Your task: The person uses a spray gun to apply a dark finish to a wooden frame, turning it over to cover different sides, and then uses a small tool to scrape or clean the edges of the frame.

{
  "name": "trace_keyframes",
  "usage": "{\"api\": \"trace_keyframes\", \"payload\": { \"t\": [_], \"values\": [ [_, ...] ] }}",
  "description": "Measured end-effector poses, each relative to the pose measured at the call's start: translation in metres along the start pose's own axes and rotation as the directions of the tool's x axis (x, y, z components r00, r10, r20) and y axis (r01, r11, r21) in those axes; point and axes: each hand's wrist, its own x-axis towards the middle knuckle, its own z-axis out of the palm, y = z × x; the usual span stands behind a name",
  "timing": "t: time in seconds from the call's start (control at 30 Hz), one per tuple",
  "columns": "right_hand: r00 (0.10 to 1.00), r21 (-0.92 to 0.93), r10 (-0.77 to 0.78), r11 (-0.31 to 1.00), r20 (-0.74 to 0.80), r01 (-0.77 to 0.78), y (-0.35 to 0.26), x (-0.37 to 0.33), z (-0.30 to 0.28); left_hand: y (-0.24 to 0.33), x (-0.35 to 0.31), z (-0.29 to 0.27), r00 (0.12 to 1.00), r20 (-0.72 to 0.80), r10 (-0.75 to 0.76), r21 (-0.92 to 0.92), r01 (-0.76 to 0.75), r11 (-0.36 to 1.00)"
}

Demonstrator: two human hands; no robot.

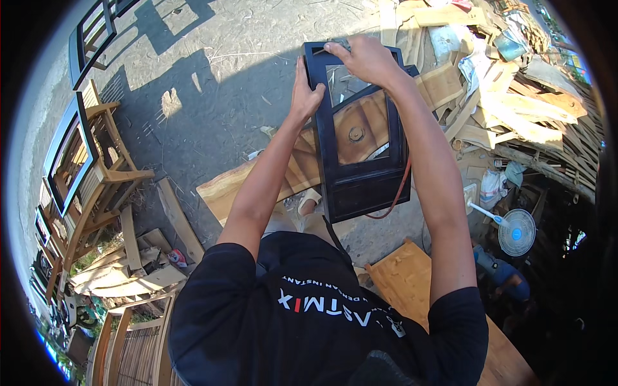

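Note:
A black wooden frame stands upright before me, with open panes in its upper part and a solid panel at the bottom. My left hand grips its left edge near the top, fingers stretched along the outer side and thumb on the front. Over the top rail bends my right hand, its thumb toward the upper left corner; the rest of its fingers are partly hidden. Through the panes shows a long brown plank lying on the ground behind. A reddish-brown cord curves beside the frame's lower right.
Wood offcuts pile up at the right. A white and blue fan stands below them, near a wooden board. At the left, more dark frames lean on wooden benches. Scraps lie at the lower left.

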Motion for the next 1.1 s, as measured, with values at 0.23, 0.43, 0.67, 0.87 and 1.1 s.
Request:
{"api": "trace_keyframes", "payload": {
  "t": [0.23,0.43,0.67,0.87,1.1],
  "values": [
    [0.985,0.022,0.037,0.999,0.171,-0.042,-0.004,-0.092,0.000,0.006,-0.082,0.012,0.999,0.041,0.031,0.077,-0.034,0.996],
    [0.888,0.157,0.213,0.942,0.407,-0.297,-0.013,-0.265,0.008,0.033,-0.188,0.015,0.991,0.133,-0.022,0.052,0.015,0.999],
    [0.924,0.498,0.265,0.782,0.277,-0.374,0.014,-0.429,0.054,0.070,-0.288,0.012,0.932,0.363,0.019,0.334,-0.149,0.931],
    [0.763,0.717,0.605,0.428,0.226,-0.551,0.052,-0.522,0.087,0.073,-0.304,0.032,0.645,0.764,-0.001,0.573,-0.677,0.462],
    [0.771,0.885,0.627,0.291,0.111,-0.364,0.077,-0.555,0.107,0.082,-0.277,0.013,0.685,0.725,0.072,0.585,-0.667,0.461]
  ]
}}
